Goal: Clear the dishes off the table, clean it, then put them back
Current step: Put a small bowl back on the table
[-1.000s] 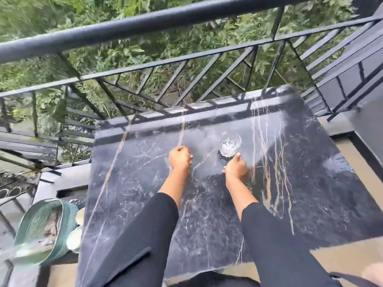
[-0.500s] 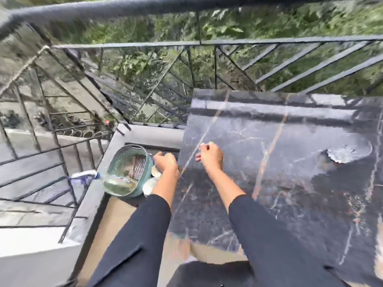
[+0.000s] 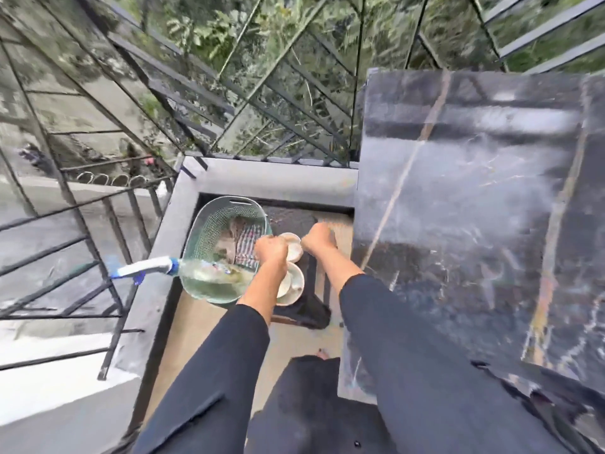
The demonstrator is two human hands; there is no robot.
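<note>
Both hands [image 3: 296, 245] reach for stacked cream ceramic bowls [image 3: 293, 276] beside the black marble table [image 3: 458, 208]; grip unclear; fragile, slippery, best lifted by rims

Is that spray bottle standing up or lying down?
Lying down: the spray bottle rests sideways across the green basket, nozzle pointing left.

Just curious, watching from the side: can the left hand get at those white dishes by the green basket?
Probably yes. The left hand is already over the white dishes, with nothing visible between them. The green basket sits beside them, not over them.
</note>
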